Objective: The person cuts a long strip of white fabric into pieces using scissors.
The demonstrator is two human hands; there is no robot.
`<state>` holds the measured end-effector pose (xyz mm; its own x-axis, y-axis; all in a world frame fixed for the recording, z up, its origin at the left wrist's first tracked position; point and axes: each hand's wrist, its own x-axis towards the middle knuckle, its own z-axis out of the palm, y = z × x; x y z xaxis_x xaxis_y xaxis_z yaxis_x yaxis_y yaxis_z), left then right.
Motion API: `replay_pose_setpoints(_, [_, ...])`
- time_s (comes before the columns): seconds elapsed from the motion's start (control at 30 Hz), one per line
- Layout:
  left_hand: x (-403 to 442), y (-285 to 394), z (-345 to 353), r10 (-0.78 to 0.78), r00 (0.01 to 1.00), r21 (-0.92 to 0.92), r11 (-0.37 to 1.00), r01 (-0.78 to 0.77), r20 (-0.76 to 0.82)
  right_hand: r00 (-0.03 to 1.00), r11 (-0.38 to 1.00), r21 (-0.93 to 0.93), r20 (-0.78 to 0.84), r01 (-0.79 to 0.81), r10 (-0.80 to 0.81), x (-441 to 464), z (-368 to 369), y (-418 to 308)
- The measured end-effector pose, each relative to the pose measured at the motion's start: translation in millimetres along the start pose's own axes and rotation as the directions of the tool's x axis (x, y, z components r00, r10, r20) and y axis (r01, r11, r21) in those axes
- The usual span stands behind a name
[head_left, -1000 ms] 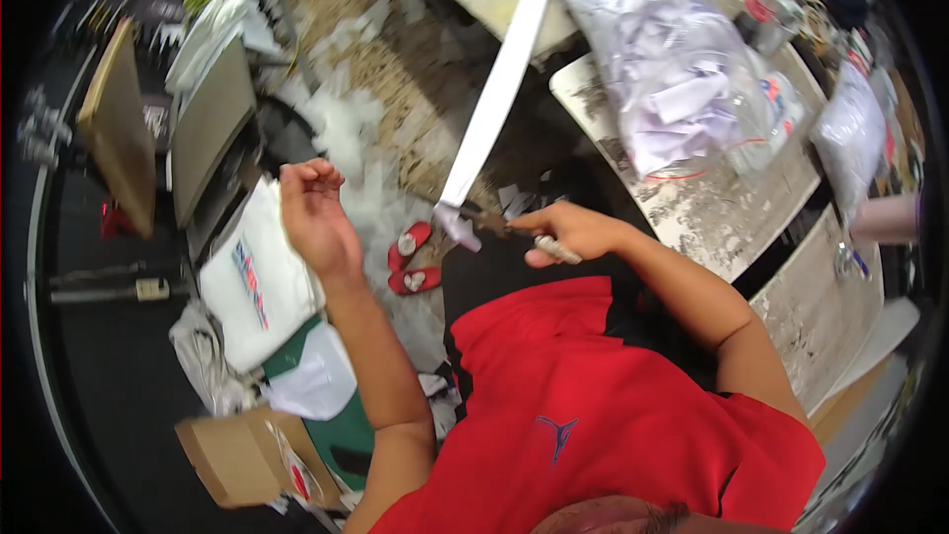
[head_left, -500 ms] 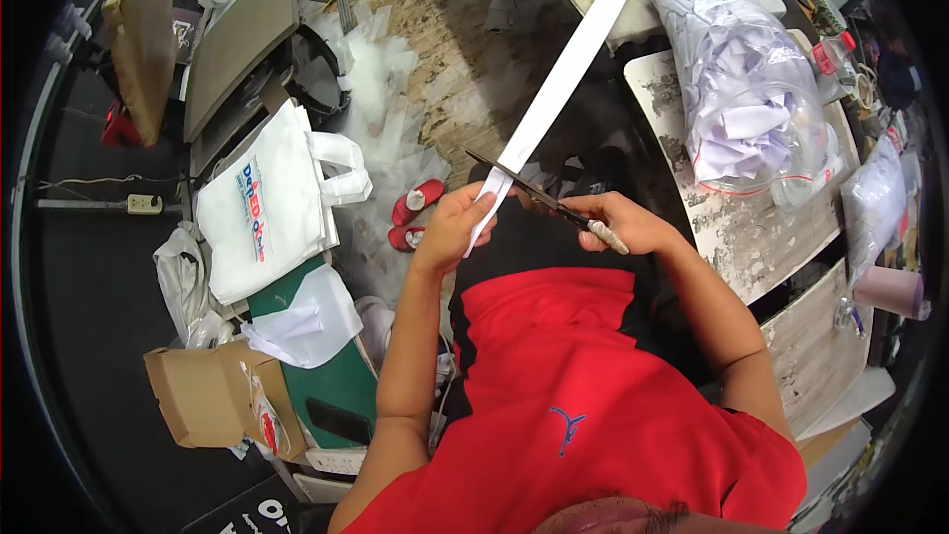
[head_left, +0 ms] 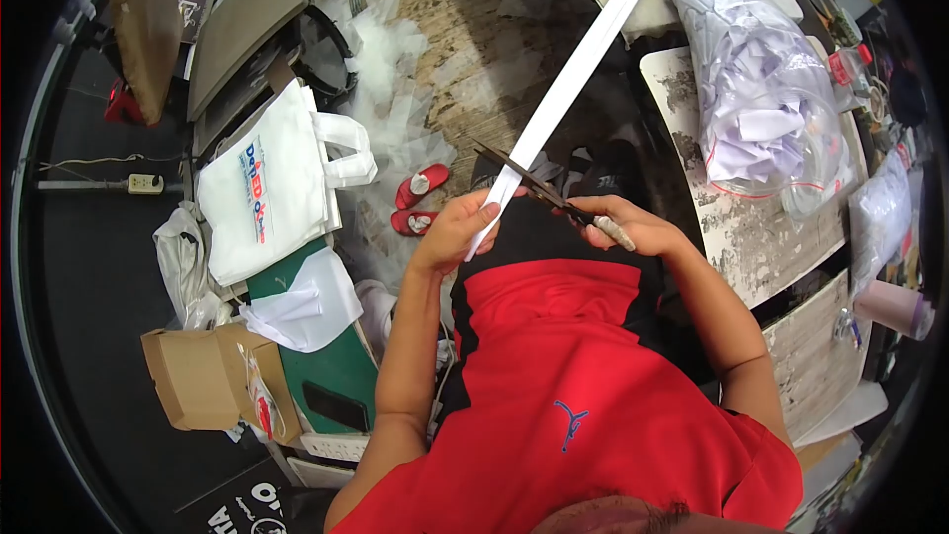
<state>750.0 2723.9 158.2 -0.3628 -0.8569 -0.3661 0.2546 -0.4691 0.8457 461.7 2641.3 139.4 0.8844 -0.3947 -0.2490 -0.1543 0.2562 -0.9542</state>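
Note:
My left hand (head_left: 458, 231) is closed on the near end of a long white strip (head_left: 570, 93), which looks like fabric or paper. The strip slants up and away to the right, its far end over a pale table. In my right hand (head_left: 628, 224) is a pair of dark scissors (head_left: 541, 188) with wrapping on the handle. Their blades cross the strip just beyond my left fingers and stand somewhat apart. Whether the edges touch the strip cannot be made out.
A clear bag of white scraps (head_left: 759, 89) lies on a worn board (head_left: 732, 237) at right. White tote bags (head_left: 265, 183) and an open cardboard box (head_left: 203, 376) stand at left. Red shoes (head_left: 423, 186) and loose scraps lie on the floor. A pink cup (head_left: 890, 309) is far right.
The scissor blades look more opened than before. The strip appears slightly narrower near my hands and tilted. The whole view has shifted a little; both hands keep their holds.

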Motion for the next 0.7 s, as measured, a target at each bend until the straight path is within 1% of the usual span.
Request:
replay_pose_setpoints(0.03, [1,-1,-2,0.000,1.000,0.002,1.000,0.000,0.003,1.000,0.999,-0.027,-0.025,-0.017,0.017,0,1,-2])
replay_pose_setpoints(0.07, [2,-5,-6,-0.002,0.999,0.007,1.000,0.002,0.041,0.999,0.999,-0.029,-0.029,-0.015,0.014,-1,1,-2])
replay_pose_setpoints(0.1, [4,-8,-10,-0.001,0.997,0.014,1.000,0.000,0.079,0.997,0.997,-0.012,-0.034,-0.074,0.073,-2,0,-3])
replay_pose_setpoints(0.13, [6,-10,-13,0.008,0.996,0.020,1.000,-0.009,0.084,0.991,0.992,0.001,-0.038,-0.129,0.129,-2,-1,-5])
replay_pose_setpoints(0.2, [12,-9,-20,-0.099,0.994,0.153,0.984,0.090,0.055,0.994,0.993,-0.064,-0.062,-0.096,0.092,-2,-4,1])
replay_pose_setpoints(0.23, [19,-8,-24,-0.070,0.995,0.241,0.969,0.050,0.076,0.995,0.996,0.001,-0.035,-0.088,0.088,-1,-5,-2])
replay_pose_setpoints(0.27, [27,-14,-32,-0.013,0.991,0.260,0.965,-0.022,0.135,0.996,0.997,0.000,-0.045,-0.072,0.072,-3,-5,-7])
replay_pose_setpoints(0.3, [34,-16,-30,0.117,0.983,0.052,0.991,-0.125,0.140,0.997,0.997,0.016,-0.033,-0.075,0.075,-4,-7,-9])
replay_pose_setpoints(0.33, [44,-18,-24,0.238,0.963,-0.160,0.963,-0.217,0.127,0.997,0.996,0.035,-0.021,-0.079,0.079,-3,-9,-7])
replay_pose_setpoints(0.37, [56,-18,-24,0.274,0.958,-0.188,0.949,-0.255,0.083,1.000,0.998,0.054,-0.008,-0.026,0.027,-2,-9,-5])
replay_pose_setpoints(0.4, [64,-8,-5,0.335,0.940,-0.227,0.913,-0.339,-0.058,1.000,0.997,0.076,0.008,0.022,-0.022,-2,-10,-4])
replay_pose_setpoints(0.43, [70,-5,-3,0.366,0.931,-0.318,0.880,-0.352,-0.019,1.000,0.989,0.148,0.012,0.018,-0.020,-1,-9,-6])
replay_pose_setpoints(0.47, [75,-4,-1,0.394,0.919,-0.409,0.842,-0.353,0.018,0.999,0.984,0.171,0.004,0.051,-0.053,-3,-8,-9])
replay_pose_setpoints(0.53, [79,6,19,0.374,0.927,-0.358,0.862,-0.360,-0.033,0.995,0.965,0.253,0.055,0.066,-0.083,-6,-10,-11])
replay_pose_setpoints(0.6, [84,-3,16,0.391,0.920,-0.314,0.874,-0.371,0.003,0.978,0.934,0.330,0.104,0.135,-0.178,-6,-15,-2])
replay_pose_setpoints(0.67, [81,-6,9,0.375,0.921,-0.226,0.911,-0.345,0.103,0.982,0.953,0.287,0.127,0.100,-0.141,-8,-15,-5])
replay_pose_setpoints(0.7, [74,6,18,0.403,0.909,-0.125,0.913,-0.390,0.107,0.979,0.955,0.274,0.134,0.115,-0.156,-9,-15,-8])
